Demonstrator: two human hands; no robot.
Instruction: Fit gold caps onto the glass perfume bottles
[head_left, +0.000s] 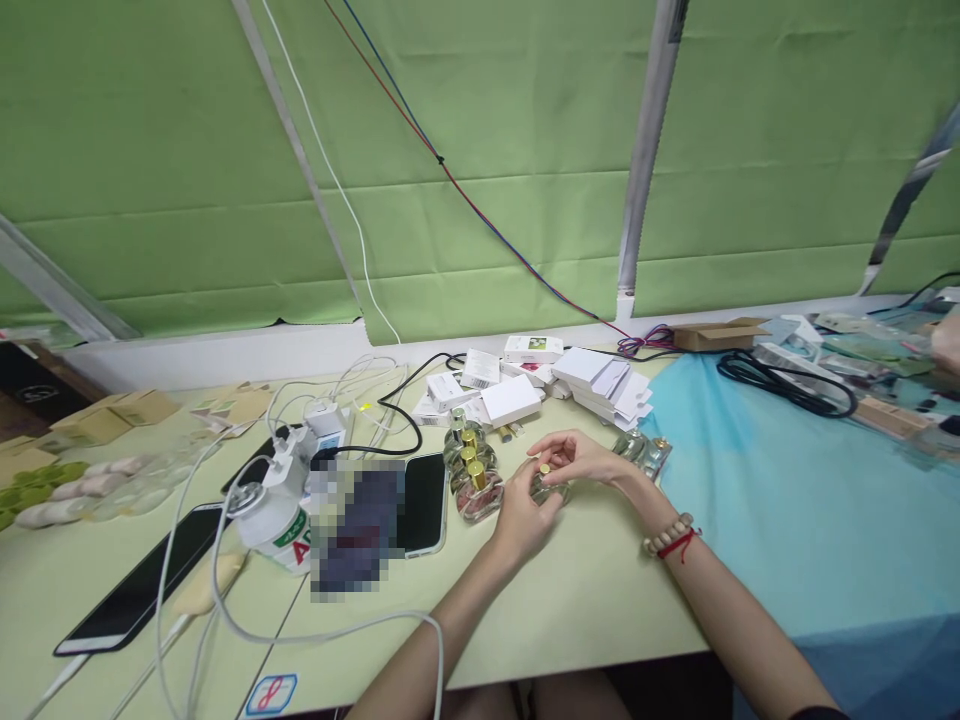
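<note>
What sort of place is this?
Likely a small workshop: gold-topped glass bottles sit in a row beside the left hand, white boxes lie heaped beyond them, and a coiled black cable lies farther right.

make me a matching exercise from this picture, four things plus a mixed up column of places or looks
1. bracelet
2. gold-capped bottle
3. cloth
4. number sticker

A. between left hand and right hand
B. near the table's front edge
C. pale beads, red cord
D. draped, light blue

Pairs: 1-C, 2-A, 3-D, 4-B
</note>
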